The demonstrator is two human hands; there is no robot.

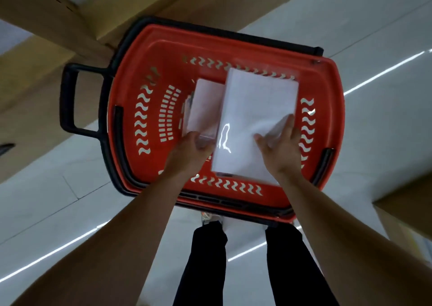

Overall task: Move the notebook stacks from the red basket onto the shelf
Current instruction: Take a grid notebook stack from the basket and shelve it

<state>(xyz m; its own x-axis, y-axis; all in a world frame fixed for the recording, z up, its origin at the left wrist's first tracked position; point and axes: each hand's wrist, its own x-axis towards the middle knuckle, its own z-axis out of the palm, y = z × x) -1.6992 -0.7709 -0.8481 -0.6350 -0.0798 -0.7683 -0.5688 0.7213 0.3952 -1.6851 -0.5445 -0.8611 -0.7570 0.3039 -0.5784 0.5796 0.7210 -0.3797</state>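
The red basket (140,76) with black handles stands on the floor below me. A large white notebook stack (254,118) wrapped in shiny plastic sits high in the basket, tilted toward the right. A smaller wrapped stack (203,109) lies deeper, to its left. My left hand (189,151) grips the near left edge of the large stack, fingers curled under it. My right hand (280,144) holds its near right side, with the thumb on top and the fingers spread along the edge. No shelf is in view.
Cardboard boxes (117,8) press against the basket's far side and continue along the left (28,90). Another box (411,212) juts in at the right. The pale tiled floor (374,36) spreads to the right, and my dark-trousered legs (205,259) stand just behind the basket.
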